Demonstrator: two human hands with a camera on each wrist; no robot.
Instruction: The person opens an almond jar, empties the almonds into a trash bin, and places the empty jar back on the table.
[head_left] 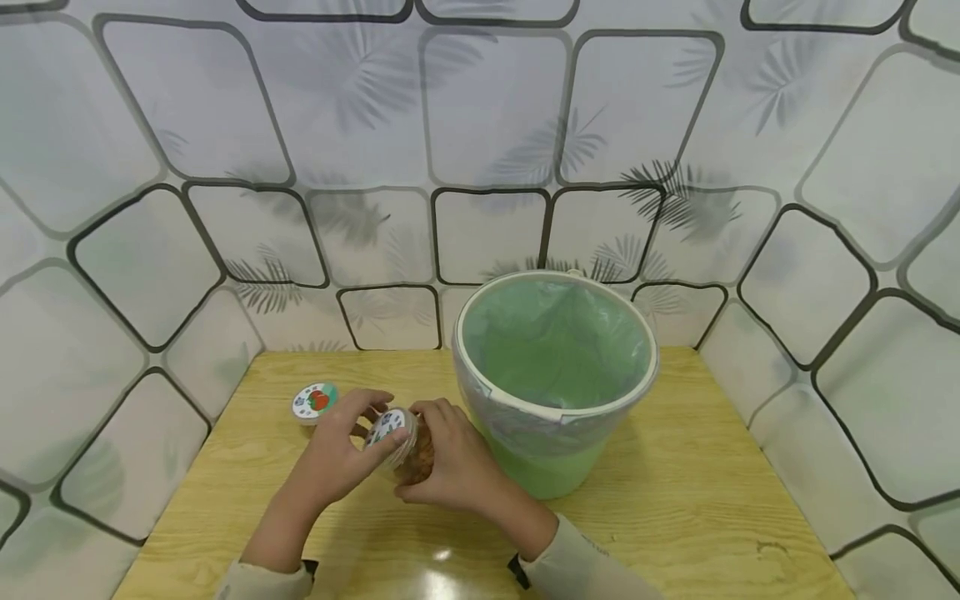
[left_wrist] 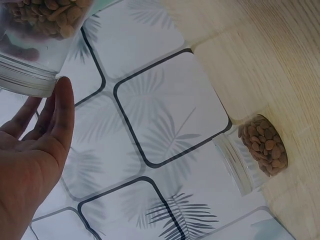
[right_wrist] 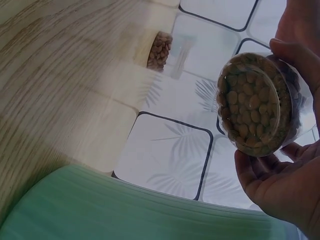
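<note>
A clear jar (head_left: 422, 457) of brown, almond-like nuts is held tilted over the table, left of the bin. My right hand (head_left: 465, 462) grips its body from the right side, with the thumb below and the fingers over the top. At the other end, my left hand (head_left: 341, 450) holds the lid (head_left: 387, 423) by its edge, thumb and fingers on opposite sides. In the right wrist view the jar's base (right_wrist: 250, 102) faces the camera and nuts lie against it. The lid is on the jar's mouth.
A second jar (head_left: 313, 402) with a strawberry-print lid stands upright at the back left; the left wrist view shows nuts (left_wrist: 265, 145) inside it. A green bin (head_left: 547, 471) with a clear liner stands close to my right hand. Patterned cloth walls (head_left: 487, 233) enclose the wooden table (head_left: 690, 517).
</note>
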